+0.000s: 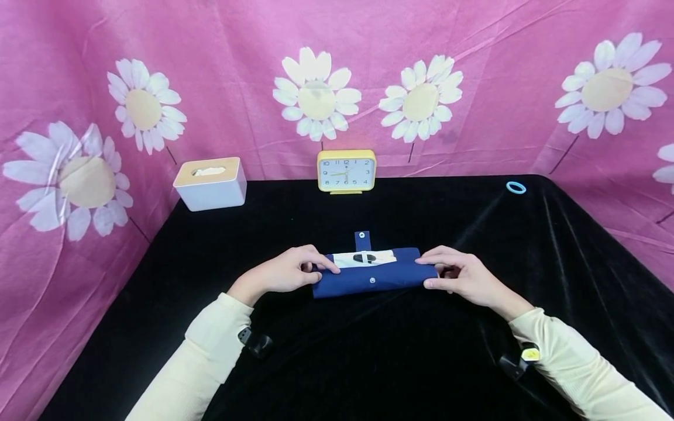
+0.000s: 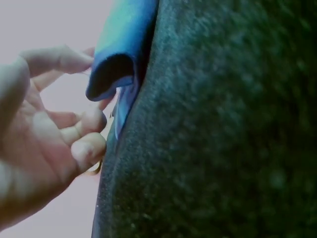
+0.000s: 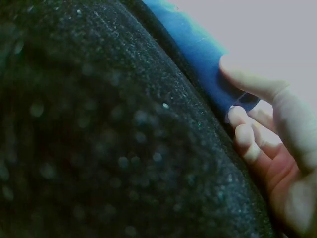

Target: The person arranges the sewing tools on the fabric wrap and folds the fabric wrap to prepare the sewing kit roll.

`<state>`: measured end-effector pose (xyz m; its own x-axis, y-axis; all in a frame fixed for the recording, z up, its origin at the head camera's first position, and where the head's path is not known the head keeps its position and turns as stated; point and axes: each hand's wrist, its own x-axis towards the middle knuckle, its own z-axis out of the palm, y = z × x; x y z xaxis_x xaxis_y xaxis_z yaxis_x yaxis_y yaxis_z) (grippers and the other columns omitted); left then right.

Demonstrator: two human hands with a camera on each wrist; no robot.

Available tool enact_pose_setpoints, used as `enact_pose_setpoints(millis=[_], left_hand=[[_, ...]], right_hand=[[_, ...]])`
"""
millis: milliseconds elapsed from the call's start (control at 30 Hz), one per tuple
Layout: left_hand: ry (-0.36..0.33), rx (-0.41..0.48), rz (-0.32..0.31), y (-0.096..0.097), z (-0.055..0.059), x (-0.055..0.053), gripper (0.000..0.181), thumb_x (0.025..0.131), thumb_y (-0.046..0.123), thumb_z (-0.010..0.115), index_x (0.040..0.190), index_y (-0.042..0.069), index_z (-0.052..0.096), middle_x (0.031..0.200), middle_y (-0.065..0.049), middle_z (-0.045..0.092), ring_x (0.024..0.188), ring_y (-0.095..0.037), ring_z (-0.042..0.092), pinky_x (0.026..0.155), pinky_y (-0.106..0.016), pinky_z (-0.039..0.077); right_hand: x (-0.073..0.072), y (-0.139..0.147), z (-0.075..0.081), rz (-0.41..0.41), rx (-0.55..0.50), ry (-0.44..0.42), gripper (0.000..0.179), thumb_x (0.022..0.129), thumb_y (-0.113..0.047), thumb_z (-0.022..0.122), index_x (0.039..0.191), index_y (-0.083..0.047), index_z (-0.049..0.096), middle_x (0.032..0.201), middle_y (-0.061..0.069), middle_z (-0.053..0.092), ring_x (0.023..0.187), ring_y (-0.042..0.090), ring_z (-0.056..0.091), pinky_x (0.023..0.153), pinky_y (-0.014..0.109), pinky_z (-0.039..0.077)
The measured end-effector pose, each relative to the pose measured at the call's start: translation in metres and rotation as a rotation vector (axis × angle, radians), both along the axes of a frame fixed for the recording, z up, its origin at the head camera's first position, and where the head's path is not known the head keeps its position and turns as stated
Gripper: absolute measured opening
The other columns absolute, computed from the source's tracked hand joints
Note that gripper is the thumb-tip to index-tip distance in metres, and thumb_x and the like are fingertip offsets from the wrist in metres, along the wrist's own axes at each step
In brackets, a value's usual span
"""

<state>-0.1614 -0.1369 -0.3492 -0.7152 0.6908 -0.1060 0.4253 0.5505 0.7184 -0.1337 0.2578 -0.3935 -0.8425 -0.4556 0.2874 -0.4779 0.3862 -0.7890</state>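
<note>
A navy blue fabric roll (image 1: 347,285) with a metal snap on its front lies across the black cloth. Behind its front fold shows a white patch (image 1: 344,261) with a dark printed shape, and a short strap (image 1: 362,240) with another snap points away at the back. At the roll's left end, my left hand (image 1: 286,270) pinches the fabric, thumb in front and index finger over the top. My right hand (image 1: 466,278) grips the opposite end between thumb and fingers. The left wrist view shows the hollow open end of the roll (image 2: 121,42) beside the left fingertips.
Toward the back left stands a white tissue box (image 1: 216,190) with a wood-toned lid. A yellow clock (image 1: 346,171) is at the back middle, and a light blue ring (image 1: 516,187) lies at the back right. Pink flowered fabric (image 1: 237,88) hangs behind the black-covered table (image 1: 337,362).
</note>
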Motion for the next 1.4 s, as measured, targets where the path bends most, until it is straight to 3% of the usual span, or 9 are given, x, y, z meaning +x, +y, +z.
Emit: enact_pose_setpoints(millis=[233,333,500,800,1000,1133,1400], left_hand=[[0.059,0.053,-0.092,-0.0039,-0.0051,0.0003,0.035,0.089,0.021,0.078,0.122,0.021,0.071,0.103,-0.003,0.056,0.078,-0.013,0.051,0.07,-0.024,0.044],[0.056,0.066,-0.114,-0.0042,-0.0051,-0.0003,0.04,0.086,0.023,0.081,0.124,0.019,0.069,0.103,-0.003,0.057,0.078,-0.012,0.051,0.071,-0.024,0.045],[0.035,0.04,-0.102,-0.0046,-0.0032,0.0002,0.04,0.088,0.021,0.078,0.126,0.02,0.067,0.106,-0.003,0.06,0.074,-0.01,0.052,0.07,-0.024,0.045],[0.092,-0.02,-0.06,-0.0012,0.0001,0.0024,0.038,0.087,0.024,0.079,0.124,0.025,0.07,0.104,-0.001,0.053,0.083,-0.014,0.049,0.072,-0.026,0.043],[0.093,-0.041,-0.074,-0.0016,0.0015,0.0042,0.056,0.077,0.023,0.089,0.128,0.025,0.067,0.108,-0.002,0.051,0.087,-0.016,0.048,0.076,-0.028,0.044],[0.081,-0.068,-0.077,-0.002,0.0028,0.0048,0.058,0.079,0.018,0.086,0.132,0.027,0.063,0.111,-0.002,0.051,0.09,-0.016,0.049,0.078,-0.029,0.045],[0.122,-0.09,-0.098,-0.0017,0.003,0.0053,0.057,0.081,0.02,0.084,0.133,0.027,0.061,0.113,-0.002,0.052,0.089,-0.015,0.051,0.077,-0.029,0.046]], right_hand=[[-0.0004,-0.0006,0.0006,0.011,0.016,-0.018,0.042,0.084,-0.002,0.078,0.124,-0.009,0.069,0.092,0.001,0.054,0.056,0.007,0.053,0.046,0.028,0.048],[0.001,-0.0012,0.002,0.031,0.017,0.0,0.041,0.087,0.0,0.075,0.127,-0.01,0.067,0.094,0.001,0.052,0.06,0.008,0.054,0.046,0.027,0.048],[0.0019,-0.002,0.0029,0.046,0.021,0.018,0.039,0.09,0.001,0.071,0.127,-0.01,0.067,0.097,0.001,0.052,0.064,0.009,0.055,0.047,0.027,0.049],[0.0011,0.0012,0.0016,0.012,0.09,0.022,0.044,0.085,-0.006,0.079,0.127,-0.012,0.07,0.106,-0.003,0.06,0.07,0.006,0.053,0.056,0.023,0.047],[-0.0005,0.0016,0.0011,0.006,0.082,0.017,0.046,0.081,-0.005,0.082,0.125,-0.011,0.071,0.104,-0.003,0.06,0.072,0.008,0.052,0.058,0.022,0.046],[-0.0002,0.0006,0.0017,0.006,0.069,0.024,0.045,0.082,-0.005,0.082,0.125,-0.011,0.071,0.099,-0.002,0.058,0.07,0.007,0.051,0.057,0.022,0.046],[0.0005,-0.002,0.003,-0.028,0.075,0.038,0.046,0.08,-0.006,0.083,0.125,-0.01,0.071,0.09,-0.003,0.055,0.073,0.009,0.051,0.059,0.021,0.045]])
